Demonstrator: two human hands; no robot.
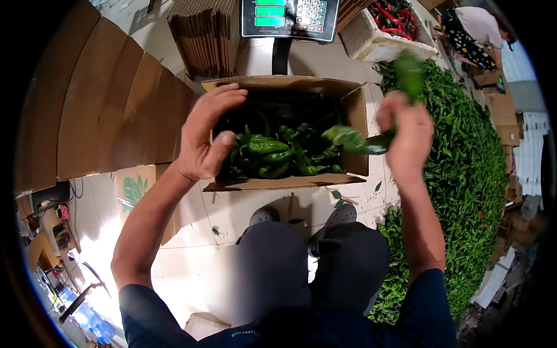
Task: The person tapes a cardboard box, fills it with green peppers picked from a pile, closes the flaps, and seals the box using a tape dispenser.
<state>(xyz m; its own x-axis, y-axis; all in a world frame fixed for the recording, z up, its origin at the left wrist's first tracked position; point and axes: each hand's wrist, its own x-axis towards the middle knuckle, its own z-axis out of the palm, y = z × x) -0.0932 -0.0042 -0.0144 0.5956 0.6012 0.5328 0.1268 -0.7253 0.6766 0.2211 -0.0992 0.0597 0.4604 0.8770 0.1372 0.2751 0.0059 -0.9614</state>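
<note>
Green peppers (270, 148) partly fill an open cardboard box (284, 184) in front of me. My left hand (210, 132) is at the box's left end, fingers apart and nothing in it, with the thumb over the peppers. My right hand (408, 130) is just beyond the box's right end, closed round green peppers and blurred by motion. One held pepper (411, 75) points up above the fingers; another (353, 140) reaches left over the box's right edge. Behind the box stands a scale display (289, 18) on a post.
A large heap of green peppers (464, 174) covers the floor at the right. A foam box of red peppers (371, 49) stands behind it. Folded cartons (204, 40) and tall cardboard (98, 98) are at the left. Another person (478, 32) bends at the upper right.
</note>
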